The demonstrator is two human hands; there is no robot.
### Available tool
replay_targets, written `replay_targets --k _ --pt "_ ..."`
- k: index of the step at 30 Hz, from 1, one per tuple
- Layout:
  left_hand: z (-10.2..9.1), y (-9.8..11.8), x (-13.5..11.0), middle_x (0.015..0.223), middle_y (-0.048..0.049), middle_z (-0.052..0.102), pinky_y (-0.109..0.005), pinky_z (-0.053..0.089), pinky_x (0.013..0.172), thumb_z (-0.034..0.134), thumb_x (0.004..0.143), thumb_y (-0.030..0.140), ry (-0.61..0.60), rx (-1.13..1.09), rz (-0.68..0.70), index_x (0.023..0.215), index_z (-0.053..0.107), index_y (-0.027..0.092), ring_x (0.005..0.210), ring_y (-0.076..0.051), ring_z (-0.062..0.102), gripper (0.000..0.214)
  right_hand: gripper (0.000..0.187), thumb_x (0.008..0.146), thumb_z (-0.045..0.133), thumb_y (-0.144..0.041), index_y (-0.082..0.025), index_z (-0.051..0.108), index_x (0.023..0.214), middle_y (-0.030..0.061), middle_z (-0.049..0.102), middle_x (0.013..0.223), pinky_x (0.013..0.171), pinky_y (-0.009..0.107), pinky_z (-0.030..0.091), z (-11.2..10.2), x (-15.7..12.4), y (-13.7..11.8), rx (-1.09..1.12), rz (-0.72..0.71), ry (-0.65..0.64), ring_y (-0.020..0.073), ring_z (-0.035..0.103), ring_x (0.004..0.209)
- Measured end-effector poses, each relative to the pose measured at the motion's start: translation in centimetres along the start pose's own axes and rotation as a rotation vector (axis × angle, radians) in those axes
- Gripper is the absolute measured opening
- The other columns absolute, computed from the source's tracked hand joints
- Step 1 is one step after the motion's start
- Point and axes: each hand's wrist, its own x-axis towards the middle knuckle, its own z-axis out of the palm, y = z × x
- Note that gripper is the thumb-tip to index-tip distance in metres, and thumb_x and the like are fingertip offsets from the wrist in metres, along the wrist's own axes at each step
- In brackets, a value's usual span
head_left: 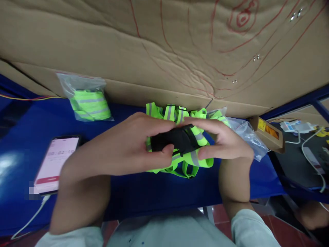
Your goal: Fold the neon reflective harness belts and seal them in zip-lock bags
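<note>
the green strap bundle (192, 158) is hanging between my fingers over the blue counter (164, 192). my left fingers (160, 127) are pinching its black piece (164, 140); my right fingers (206, 152) are gripping a striped fold beside it. i am judging it light, soft and not fragile, the folded middle offering the best hold, the loose loops risking a snag. more green straps (169, 112) are lying behind. a phone (52, 164) is resting leftward, a bagged bundle (91, 104) beyond it; a cardboard wall (97, 44) is limiting reach.
</note>
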Motion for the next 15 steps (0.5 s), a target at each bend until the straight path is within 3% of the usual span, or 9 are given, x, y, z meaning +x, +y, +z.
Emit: replay_targets --k 1,2,5,7,9,12,15 --pt "0.0 -0.4 0.2 0.066 0.0045 0.062 -0.022 0.036 0.05 0.069 0.088 0.026 0.067 -0.066 -0.003 0.08 0.065 0.021 0.055 -0.01 0.052 0.01 0.045 0.081 0.084 -0.055 -0.023 0.077 0.11 0.0009 0.074 0.094 0.086 0.033 0.06 0.2 0.4 0.4 0.016 0.027 -0.06 0.0226 0.071 0.094" --pt "0.1 -0.9 0.5 0.071 0.0041 0.065 -0.022 0.039 0.053 0.074 0.086 0.026 0.159 -0.143 0.001 0.085 0.066 0.021 0.059 -0.01 0.057 0.009 0.039 0.082 0.084 -0.053 -0.022 0.077 0.104 -0.0006 0.073 0.089 0.078 0.03 0.059 0.5 0.6 0.7 0.035 0.048 -0.038 0.0193 0.069 0.085" --pt "0.8 -2.5 1.7 0.087 0.0011 0.072 -0.023 0.05 0.061 0.082 0.084 0.031 0.437 -0.402 -0.013 0.096 0.065 0.022 0.072 -0.013 0.067 0.023 0.032 0.089 0.078 -0.051 -0.022 0.075 0.103 -0.0017 0.072 0.09 0.071 0.027 0.058 1.5 0.9 1.3 0.11 0.093 0.295 0.0153 0.067 0.079" --pt "1.5 -3.4 2.5 0.097 -0.0016 0.074 -0.026 0.056 0.068 0.077 0.089 0.037 0.515 -0.501 -0.029 0.106 0.064 0.022 0.082 -0.016 0.072 0.027 0.034 0.092 0.072 -0.056 -0.023 0.073 0.102 -0.0012 0.07 0.086 0.067 0.028 0.058 1.9 0.8 1.5 0.153 0.139 0.488 0.016 0.067 0.077" --pt "2.2 -4.0 3.1 0.115 -0.005 0.075 -0.03 0.06 0.084 0.077 0.089 0.042 0.512 -0.521 -0.013 0.118 0.062 0.022 0.103 -0.02 0.074 0.038 0.04 0.093 0.066 -0.063 -0.025 0.071 0.102 -0.0003 0.069 0.08 0.064 0.03 0.058 2.1 0.9 1.8 0.205 0.187 0.622 0.0187 0.07 0.077" --pt "3.3 -4.5 3.7 0.141 -0.0085 0.067 -0.037 0.058 0.105 0.089 0.078 0.041 0.408 -0.516 0.034 0.132 0.058 0.024 0.131 -0.027 0.065 0.065 0.05 0.097 0.052 -0.072 -0.028 0.068 0.115 0.0032 0.074 0.091 0.072 0.036 0.062 2.0 1.3 2.2 0.258 0.192 0.755 0.0244 0.075 0.094" --pt "4.5 -4.8 4.0 0.148 -0.0096 0.064 -0.04 0.06 0.103 0.096 0.069 0.035 0.353 -0.597 0.012 0.14 0.053 0.026 0.132 -0.03 0.066 0.084 0.069 0.098 0.028 -0.083 -0.03 0.062 0.126 0.006 0.075 0.106 0.083 0.04 0.063 1.9 1.6 2.2 0.151 0.173 0.7 0.0267 0.075 0.11"
